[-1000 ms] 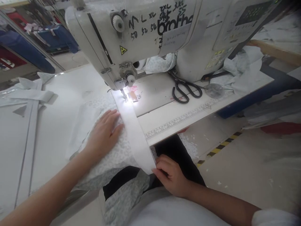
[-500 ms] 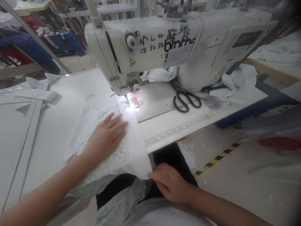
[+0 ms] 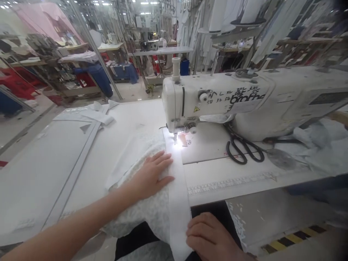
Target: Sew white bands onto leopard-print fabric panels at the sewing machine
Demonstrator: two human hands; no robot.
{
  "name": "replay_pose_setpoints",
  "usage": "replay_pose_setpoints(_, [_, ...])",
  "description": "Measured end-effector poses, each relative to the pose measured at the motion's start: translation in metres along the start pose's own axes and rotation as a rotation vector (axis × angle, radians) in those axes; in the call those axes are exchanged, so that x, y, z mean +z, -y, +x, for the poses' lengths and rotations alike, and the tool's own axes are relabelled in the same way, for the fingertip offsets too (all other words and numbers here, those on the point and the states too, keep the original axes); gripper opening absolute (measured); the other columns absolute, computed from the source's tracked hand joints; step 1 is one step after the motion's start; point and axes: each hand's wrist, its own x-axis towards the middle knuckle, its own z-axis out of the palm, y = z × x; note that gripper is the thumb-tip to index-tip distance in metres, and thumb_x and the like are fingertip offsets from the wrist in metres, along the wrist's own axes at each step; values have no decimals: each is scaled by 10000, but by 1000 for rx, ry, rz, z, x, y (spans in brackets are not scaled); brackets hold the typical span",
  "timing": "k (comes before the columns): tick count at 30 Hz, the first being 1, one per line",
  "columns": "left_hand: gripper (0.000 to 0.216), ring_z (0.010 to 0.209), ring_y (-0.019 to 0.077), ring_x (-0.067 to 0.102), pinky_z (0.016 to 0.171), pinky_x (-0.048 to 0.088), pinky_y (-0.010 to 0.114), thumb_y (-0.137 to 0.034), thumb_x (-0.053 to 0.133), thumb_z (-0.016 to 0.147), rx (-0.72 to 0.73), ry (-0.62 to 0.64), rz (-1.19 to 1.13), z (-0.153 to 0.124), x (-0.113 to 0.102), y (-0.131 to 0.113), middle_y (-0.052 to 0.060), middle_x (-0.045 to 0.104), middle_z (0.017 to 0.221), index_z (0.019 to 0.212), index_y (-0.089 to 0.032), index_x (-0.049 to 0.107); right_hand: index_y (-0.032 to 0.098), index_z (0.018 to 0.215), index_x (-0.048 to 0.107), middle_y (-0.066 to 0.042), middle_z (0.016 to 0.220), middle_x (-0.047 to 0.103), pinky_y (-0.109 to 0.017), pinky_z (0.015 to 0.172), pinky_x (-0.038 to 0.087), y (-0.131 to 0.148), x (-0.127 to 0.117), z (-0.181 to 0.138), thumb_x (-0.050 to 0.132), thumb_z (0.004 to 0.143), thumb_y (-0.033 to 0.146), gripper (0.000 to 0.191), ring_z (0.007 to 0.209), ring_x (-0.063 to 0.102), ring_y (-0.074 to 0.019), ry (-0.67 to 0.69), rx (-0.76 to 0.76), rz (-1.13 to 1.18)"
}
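Observation:
My left hand (image 3: 153, 174) lies flat with fingers spread on pale patterned fabric (image 3: 154, 214), its fingertips at the edge of a long white fabric strip (image 3: 178, 203). The strip runs from under the lit presser foot (image 3: 175, 139) of a white sewing machine (image 3: 217, 96) towards my body, along the patterned fabric. At the table's front edge, my right hand (image 3: 210, 235) is closed on the strip's right side, fingers curled; its thumb is hidden. Both hands are on the near side of the needle.
Black-handled scissors (image 3: 246, 150) rest on the machine bed, right of the needle. A printed ruler scale (image 3: 231, 184) follows the front edge. Crumpled pale cloth (image 3: 323, 145) lies at the right; white strips (image 3: 100, 117) lie at the left. Other workstations stand behind.
The view has tilted up, showing more of the workshop. The strip hangs straighter from the presser foot, and my right hand has shifted left relative to the needle. My left hand stays on the fabric.

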Motion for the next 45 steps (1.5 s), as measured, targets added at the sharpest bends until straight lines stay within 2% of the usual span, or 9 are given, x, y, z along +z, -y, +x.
replay_pose_setpoints(7, [473,1332,271,244,1060,279,482,-458,404,885,13,-25,86,26,-5,22,20,368,1415,1300,-232,401,159,810,560,-53,766,601,-302,695,449,-16,-10,30,396,880,58,205,765,522,-168,120,134,49])
replay_pose_setpoints(12, [478,1331,266,242,1076,278,452,-435,448,871,81,-54,127,50,-13,42,29,393,1397,1286,-200,416,156,766,558,-49,762,598,-290,682,435,-31,-13,52,392,851,18,232,758,507,-163,143,136,10])
replay_pose_setpoints(16, [387,1330,261,253,1062,283,506,-326,383,912,35,-94,120,46,-9,29,58,403,1387,1271,-187,428,143,744,569,-57,747,602,-294,693,438,-45,-14,67,377,856,20,254,759,506,-169,159,98,-36])
replay_pose_setpoints(21, [350,1308,226,304,1053,331,458,-306,369,921,43,-109,-38,29,4,11,61,451,1345,1240,-182,438,136,734,579,-66,730,591,-297,650,426,-64,-16,81,409,855,46,228,715,498,-174,138,61,-68])
replay_pose_setpoints(28, [423,1317,265,279,1068,289,467,-387,447,877,92,-123,-6,50,-4,46,64,446,1354,1247,-182,428,140,753,585,-54,725,587,-293,614,410,-87,-20,101,421,852,55,210,689,491,-174,168,108,-77])
replay_pose_setpoints(34, [478,1316,278,272,1064,274,473,-425,460,856,70,-96,33,68,-10,60,75,470,1319,1271,-195,401,157,751,605,-36,745,606,-283,638,421,-102,-20,116,460,808,27,203,717,525,-168,162,169,-85])
replay_pose_setpoints(40, [404,1123,271,483,976,376,435,-442,459,855,50,-101,90,90,-21,74,106,580,1092,1144,-163,496,162,782,627,-42,795,644,-308,675,455,-126,-15,132,475,826,57,190,768,566,-186,140,164,-155])
replay_pose_setpoints(43, [394,1088,269,507,957,393,436,-464,433,867,22,-105,105,93,-27,74,111,589,1065,1095,-157,529,144,885,631,-82,957,653,-370,777,471,-117,-18,129,418,853,55,233,887,576,-217,149,147,-170])
replay_pose_setpoints(45, [392,1154,263,467,983,374,445,-451,397,891,20,-127,109,83,-28,65,103,564,1154,1142,-174,515,114,1004,605,-125,1048,620,-390,818,467,-93,-23,110,389,865,61,262,958,556,-235,128,157,-182])
